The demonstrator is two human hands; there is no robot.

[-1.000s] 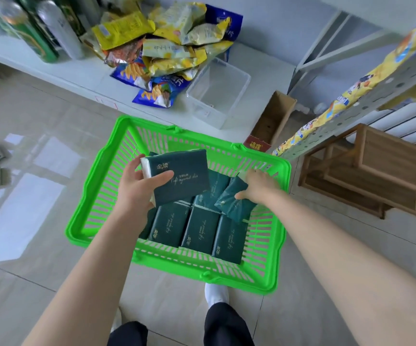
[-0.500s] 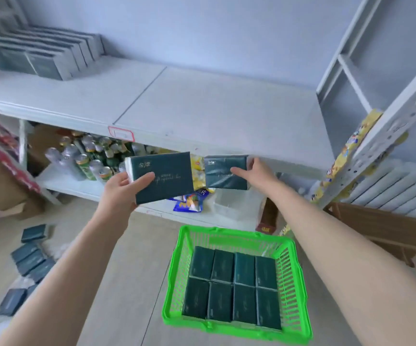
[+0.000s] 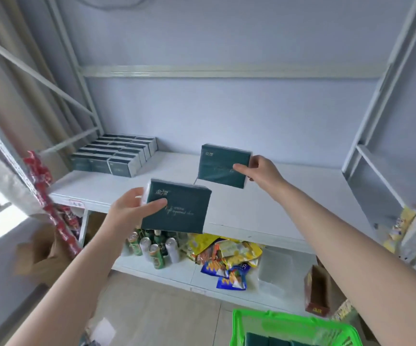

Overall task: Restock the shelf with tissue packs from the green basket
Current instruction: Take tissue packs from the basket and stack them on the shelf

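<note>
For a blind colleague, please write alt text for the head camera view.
A person's left hand holds a dark green tissue pack before a white shelf. The right hand holds a second pack above it, and stocked packs stand at the back left. Cans and snack bags lie below, and a green basket is bottom right.

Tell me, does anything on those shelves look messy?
Yes. On the lower shelf, the snack bags lie in a jumbled heap, overlapping, next to upright cans. The stocked tissue packs on the upper shelf sit in neat rows. The left hand holds one tissue pack, the right hand another; both look undamaged.
</note>
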